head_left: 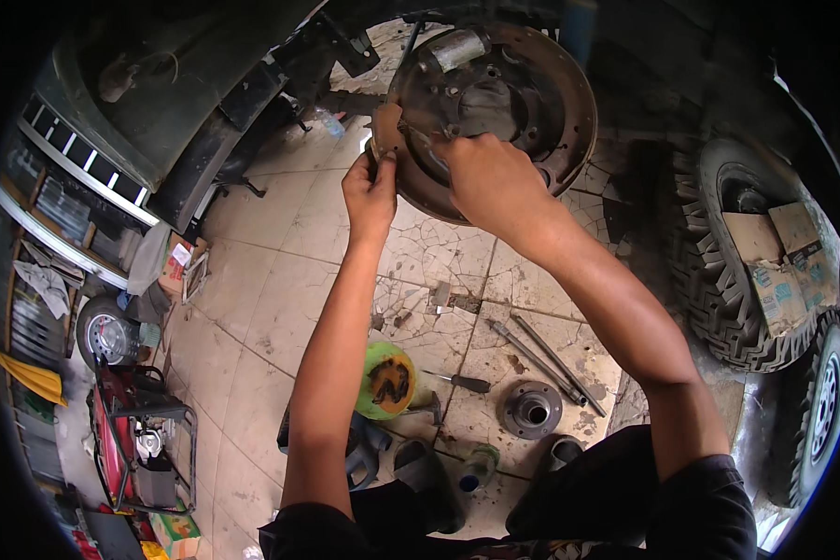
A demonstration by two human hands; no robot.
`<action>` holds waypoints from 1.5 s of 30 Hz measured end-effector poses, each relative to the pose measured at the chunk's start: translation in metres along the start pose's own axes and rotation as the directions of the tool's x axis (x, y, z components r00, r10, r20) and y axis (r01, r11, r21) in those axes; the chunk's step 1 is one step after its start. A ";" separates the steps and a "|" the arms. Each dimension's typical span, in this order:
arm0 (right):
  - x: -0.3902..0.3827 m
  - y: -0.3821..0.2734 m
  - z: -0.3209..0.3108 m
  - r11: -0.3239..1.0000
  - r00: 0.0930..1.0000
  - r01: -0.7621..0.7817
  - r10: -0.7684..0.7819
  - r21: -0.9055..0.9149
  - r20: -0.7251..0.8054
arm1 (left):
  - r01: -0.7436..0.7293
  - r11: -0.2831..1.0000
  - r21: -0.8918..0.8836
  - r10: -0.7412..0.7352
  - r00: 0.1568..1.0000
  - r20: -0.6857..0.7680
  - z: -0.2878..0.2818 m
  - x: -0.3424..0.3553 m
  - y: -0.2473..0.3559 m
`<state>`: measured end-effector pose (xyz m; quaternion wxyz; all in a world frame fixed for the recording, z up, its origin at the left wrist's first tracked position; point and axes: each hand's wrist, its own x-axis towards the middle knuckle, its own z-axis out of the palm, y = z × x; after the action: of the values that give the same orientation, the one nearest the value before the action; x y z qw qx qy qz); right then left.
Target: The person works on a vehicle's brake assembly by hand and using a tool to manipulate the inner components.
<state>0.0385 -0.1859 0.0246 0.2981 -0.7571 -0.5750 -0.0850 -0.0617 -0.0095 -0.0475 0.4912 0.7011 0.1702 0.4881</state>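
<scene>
- Two hands work at the rusty brake backing plate (pixel 523 103), high under the vehicle: the left hand (pixel 371 191) pinches a brake shoe (pixel 385 129) at its left rim; the right hand (pixel 490 177) presses fingers closed onto the plate's face.
- The shoe could slip and drop onto the hub (pixel 532 408) or screwdriver (pixel 457 381) below.
- Open tiled floor (pixel 271 289) lies left; a knobby tyre (pixel 719 280) crowds the right.

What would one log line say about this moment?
left hand: pinching brown brake shoe | right hand: on rusty round backing plate | floor: wheel hub, screwdriver
</scene>
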 end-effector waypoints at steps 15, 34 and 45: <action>-0.029 0.048 -0.039 0.967 0.963 -0.119 0.167 0.223 -0.211 | -0.029 1.000 -0.007 0.029 0.999 -0.015 0.008 0.002 0.003; -0.060 0.041 -0.011 0.975 1.000 -0.018 0.020 0.219 -0.003 | -0.031 0.999 0.023 0.033 0.996 -0.081 0.009 0.004 -0.005; -0.071 0.021 -0.001 0.991 0.998 0.023 -0.016 0.135 -0.054 | -0.076 0.995 -0.065 0.066 0.986 -0.155 0.019 0.003 -0.005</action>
<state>0.0350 -0.2483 -0.0159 0.3628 -0.7270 -0.5789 -0.0687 -0.0432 -0.0147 -0.0506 0.4834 0.6496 0.1649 0.5632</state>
